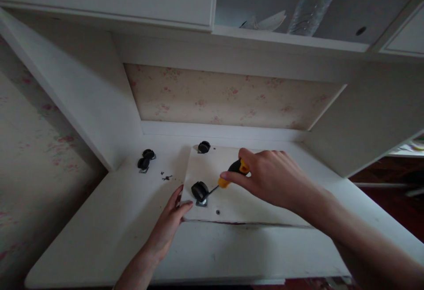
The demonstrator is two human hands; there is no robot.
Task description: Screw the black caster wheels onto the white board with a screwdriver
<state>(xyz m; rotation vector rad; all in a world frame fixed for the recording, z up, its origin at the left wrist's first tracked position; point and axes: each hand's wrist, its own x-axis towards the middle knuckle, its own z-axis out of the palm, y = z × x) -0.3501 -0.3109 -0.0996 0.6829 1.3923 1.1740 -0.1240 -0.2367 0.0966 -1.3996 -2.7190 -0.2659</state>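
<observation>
My right hand [265,173] is wrapped round the yellow and black handle of a screwdriver [224,182]. Its shaft slants down to the left, with the tip at the metal plate of a black caster wheel [199,190]. That caster sits near the front left corner of a white board [238,204] lying on the desk. My left hand [170,219] grips the board's left edge, thumb on top and fingers against the side. A second caster [204,147] stands at the board's back left corner. A small round hole or fitting [217,212] shows near the front edge.
Two loose casters [146,160] lie on the white desk [132,228] at left, with several small screws [167,178] nearby. Side panels flank the desk. Overhead, a shelf [291,38] holds a clear plastic bottle [313,7].
</observation>
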